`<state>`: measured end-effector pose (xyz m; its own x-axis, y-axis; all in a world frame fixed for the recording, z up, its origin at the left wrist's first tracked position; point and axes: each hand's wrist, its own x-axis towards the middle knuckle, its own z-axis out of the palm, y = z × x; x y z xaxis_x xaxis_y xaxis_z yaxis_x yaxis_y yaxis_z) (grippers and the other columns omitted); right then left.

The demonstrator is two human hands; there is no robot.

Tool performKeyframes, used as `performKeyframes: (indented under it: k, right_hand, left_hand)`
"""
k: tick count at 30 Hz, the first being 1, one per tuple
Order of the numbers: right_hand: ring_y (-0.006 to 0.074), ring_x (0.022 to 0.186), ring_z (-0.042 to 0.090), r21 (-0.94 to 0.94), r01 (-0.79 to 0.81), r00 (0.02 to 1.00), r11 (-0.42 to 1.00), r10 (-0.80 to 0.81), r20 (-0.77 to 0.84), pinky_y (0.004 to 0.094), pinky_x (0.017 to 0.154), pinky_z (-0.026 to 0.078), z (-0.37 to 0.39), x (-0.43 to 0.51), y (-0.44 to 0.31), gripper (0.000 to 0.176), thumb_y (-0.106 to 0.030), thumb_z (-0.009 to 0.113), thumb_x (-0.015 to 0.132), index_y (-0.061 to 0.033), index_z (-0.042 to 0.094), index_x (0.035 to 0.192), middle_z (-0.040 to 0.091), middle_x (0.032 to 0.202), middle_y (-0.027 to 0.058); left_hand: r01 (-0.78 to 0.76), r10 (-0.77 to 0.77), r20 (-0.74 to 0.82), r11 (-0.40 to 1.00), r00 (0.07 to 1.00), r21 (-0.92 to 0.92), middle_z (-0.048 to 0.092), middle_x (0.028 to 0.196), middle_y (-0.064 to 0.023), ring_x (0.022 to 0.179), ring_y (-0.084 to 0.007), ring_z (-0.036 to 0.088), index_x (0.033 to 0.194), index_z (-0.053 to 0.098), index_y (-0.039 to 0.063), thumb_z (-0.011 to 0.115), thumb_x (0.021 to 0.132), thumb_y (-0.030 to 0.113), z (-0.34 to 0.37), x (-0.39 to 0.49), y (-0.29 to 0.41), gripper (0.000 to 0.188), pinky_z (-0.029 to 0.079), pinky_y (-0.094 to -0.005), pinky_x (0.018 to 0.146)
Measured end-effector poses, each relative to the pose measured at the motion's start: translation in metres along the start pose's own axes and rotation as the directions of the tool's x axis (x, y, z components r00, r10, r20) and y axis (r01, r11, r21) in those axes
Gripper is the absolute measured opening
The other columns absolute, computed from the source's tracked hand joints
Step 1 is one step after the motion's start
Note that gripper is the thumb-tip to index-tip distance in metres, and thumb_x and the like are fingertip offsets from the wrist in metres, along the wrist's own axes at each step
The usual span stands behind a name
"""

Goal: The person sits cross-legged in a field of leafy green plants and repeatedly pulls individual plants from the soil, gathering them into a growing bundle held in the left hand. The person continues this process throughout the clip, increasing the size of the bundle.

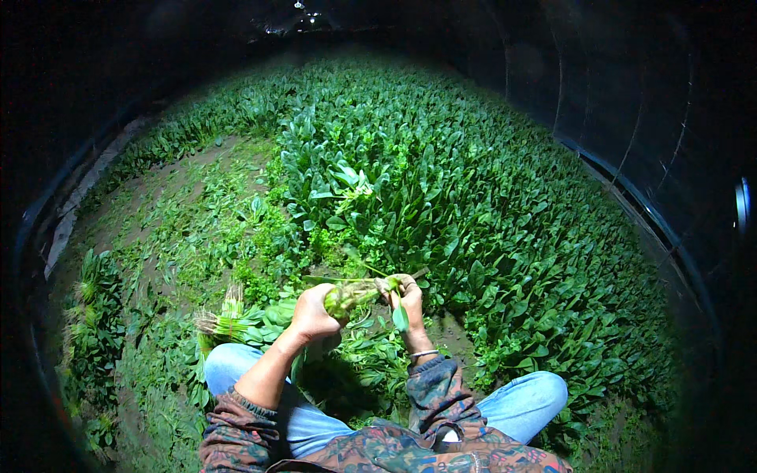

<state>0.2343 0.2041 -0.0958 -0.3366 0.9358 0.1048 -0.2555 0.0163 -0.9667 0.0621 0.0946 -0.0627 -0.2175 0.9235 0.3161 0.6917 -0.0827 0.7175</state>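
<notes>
My left hand (316, 313) grips a bunch of leafy greens (346, 298) that look like spinach, with the pale stem and root ends toward the right. The fingers of my right hand (408, 292) close on a few stems at that end, and a single green leaf (400, 318) hangs below them. A short, narrow, dull strip (421, 272) juts out past the right fingers; I cannot tell what it is. Beside my left knee lie tied bundles of greens (227, 319), their pinkish roots facing left and up.
A dense stand of spinach-like plants (502, 224) grows ahead and to the right. Loose leaves litter the soil (195, 189) on the left. A row of greens bundles (94, 313) lies at far left. Dark sheeting with a low edge (639, 201) borders the right side.
</notes>
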Motion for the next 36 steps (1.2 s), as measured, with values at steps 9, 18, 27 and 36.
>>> performKeyframes:
  k: [9,18,27,36]
  right_hand:
    - [0.0087,0.06,0.039,-0.636,0.245,0.834,0.732,-0.493,-0.246,0.0284,0.052,0.033,-0.004,0.013,0.02,0.02,-0.018,0.049,0.098,-0.0055,0.048,0.082,0.046,0.067,-0.0034]
    - [0.0353,0.107,0.055,-0.974,0.014,0.998,0.226,0.052,0.027,0.0412,0.09,0.048,-0.061,0.004,0.002,0.07,-0.027,0.079,0.069,-0.0048,0.048,0.127,0.051,0.121,0.0207]
    - [0.0144,0.09,0.063,-0.059,0.191,0.944,0.98,-0.167,0.286,0.0276,0.084,0.051,-0.029,-0.003,-0.028,0.023,0.011,0.058,0.081,0.001,0.067,0.1,0.067,0.097,0.0068]
    - [0.0245,0.075,0.064,-0.713,0.421,0.82,0.561,-0.572,0.035,0.0333,0.068,0.051,-0.037,-0.006,-0.04,0.013,-0.006,0.068,0.076,-0.004,0.07,0.089,0.065,0.084,0.011]
  left_hand:
    - [-0.259,0.282,-0.08,0.941,0.956,0.218,0.062,0.088,-0.0126,0.079,-0.0339,0.061,0.093,0.06,0.006,0.073,0.054,0.017,-0.008,0.0,-0.003,0.042,0.051,-0.0389,0.069]
    - [0.213,-0.205,0.061,0.914,0.977,-0.345,0.062,0.071,-0.0019,0.064,-0.0128,0.055,0.087,0.062,0.003,0.074,0.06,0.009,-0.015,0.008,-0.018,0.03,0.048,-0.0288,0.065]
    - [0.322,-0.255,0.212,0.859,0.943,-0.398,0.063,0.077,-0.0004,0.068,-0.01,0.054,0.089,0.063,0.0,0.072,0.065,0.005,-0.02,0.007,-0.014,0.026,0.048,-0.0274,0.065]
    - [0.339,-0.265,0.253,0.885,0.93,-0.319,0.062,0.076,0.0007,0.068,-0.0097,0.053,0.09,0.062,0.0,0.073,0.063,0.008,-0.024,0.008,-0.019,0.031,0.047,-0.0269,0.066]
